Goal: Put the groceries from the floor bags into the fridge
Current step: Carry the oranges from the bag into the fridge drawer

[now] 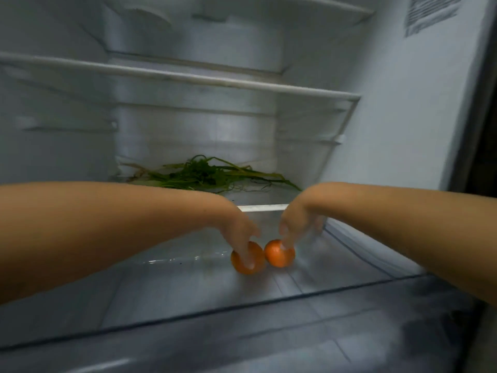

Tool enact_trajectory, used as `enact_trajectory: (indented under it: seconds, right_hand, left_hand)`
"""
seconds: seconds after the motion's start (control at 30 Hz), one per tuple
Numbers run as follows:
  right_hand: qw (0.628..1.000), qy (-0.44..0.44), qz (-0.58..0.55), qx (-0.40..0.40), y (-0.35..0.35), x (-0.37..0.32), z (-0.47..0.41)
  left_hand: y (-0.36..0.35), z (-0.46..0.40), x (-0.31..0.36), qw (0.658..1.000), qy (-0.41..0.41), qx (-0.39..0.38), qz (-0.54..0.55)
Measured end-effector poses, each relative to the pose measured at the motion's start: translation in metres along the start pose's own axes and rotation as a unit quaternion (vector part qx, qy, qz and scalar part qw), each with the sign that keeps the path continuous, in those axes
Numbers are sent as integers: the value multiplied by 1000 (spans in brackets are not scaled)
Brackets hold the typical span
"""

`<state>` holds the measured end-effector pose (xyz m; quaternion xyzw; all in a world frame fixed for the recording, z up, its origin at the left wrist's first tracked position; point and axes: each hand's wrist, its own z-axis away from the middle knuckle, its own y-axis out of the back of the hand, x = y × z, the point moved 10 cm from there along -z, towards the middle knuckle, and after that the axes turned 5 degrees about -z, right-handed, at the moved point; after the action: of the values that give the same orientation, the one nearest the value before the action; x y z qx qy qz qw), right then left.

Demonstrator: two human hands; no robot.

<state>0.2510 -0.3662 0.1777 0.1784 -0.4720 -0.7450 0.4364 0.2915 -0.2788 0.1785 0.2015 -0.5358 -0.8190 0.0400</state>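
Nearest the camera runs the dark, glossy front edge of the clear plastic crisper drawer, its see-through floor stretching back into the white fridge interior. Two bare forearms reach in over that edge from either side and meet near the middle of the drawer.

The left hand points downward with its fingers draped over the top of a small round orange fruit that sits on the drawer floor; the grip is closed lightly around that fruit. The right hand likewise hangs down, and its fingertips touch the upper side of a second small round orange fruit. Motion blur hides the rest of that grip, so whether it is clamped or merely resting on the fruit cannot be told. The two fruits lie just beside each other, touching or nearly so.

Behind the hands, a glass shelf with a white front strip carries a loose bunch of green leafy herbs with long thin stems, lying flat. Above it, farther back, a white-edged glass shelf spans the fridge.
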Motion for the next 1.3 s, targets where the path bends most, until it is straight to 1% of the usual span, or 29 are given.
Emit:
enact_trajectory:
  seconds: [0.07,0.13,0.17,0.23,0.3,0.33,0.43,0.47,0.5,0.6,0.67,0.73,0.83,0.9,1.0,1.1,1.17,1.23,1.3]
  right_hand:
    - [998,38,-12,51,17,-9,31]
    - [988,82,7,129,37,-19,73]
    - [979,103,22,175,45,-25,95]
    - [947,142,57,283,56,-39,142]
    - [908,175,68,375,54,-53,191]
    - [890,194,63,407,48,-59,212]
    - [843,256,-9,473,17,-73,258]
    - [828,276,-31,488,3,-78,272]
    - [816,298,-42,494,-13,-86,286]
    - [789,372,-98,479,-64,-113,324]
    - [768,420,-145,460,-106,-140,339]
    - [760,456,-159,434,-160,-174,349]
    - [761,511,-131,377,-250,-239,368]
    - [752,549,-118,344,-301,-286,389]
    - [737,602,-103,289,-365,-362,434]
    - [729,628,-126,243,-422,-442,491]
    - [725,644,-148,196,-468,-494,531]
    - [717,668,-134,147,-519,-545,576]
    - [709,686,-115,116,-564,-584,619]
  left_hand:
    - [6,30,-1,1000,22,-8,13]
    - [18,64,-3,997,50,17,55]
    - [26,83,-4,994,66,47,67]
    - [43,127,-3,982,100,138,76]
    - [56,183,1,954,145,248,89]
    - [58,211,4,935,168,296,97]
    - [35,286,14,880,229,388,148]
    - [23,308,20,864,245,407,164]
    - [8,328,31,856,256,413,174]
    - [-31,387,71,831,267,452,182]
    - [-72,423,101,813,284,475,179]
    - [-127,452,131,806,305,469,196]
    - [-227,494,165,803,356,411,243]
    - [-290,535,179,789,402,377,274]
    - [-371,618,198,749,478,336,313]
    - [-448,721,225,703,557,284,338]
    - [-490,795,250,677,597,259,344]
    - [-525,866,273,650,635,240,342]
    - [-558,929,289,627,667,212,342]
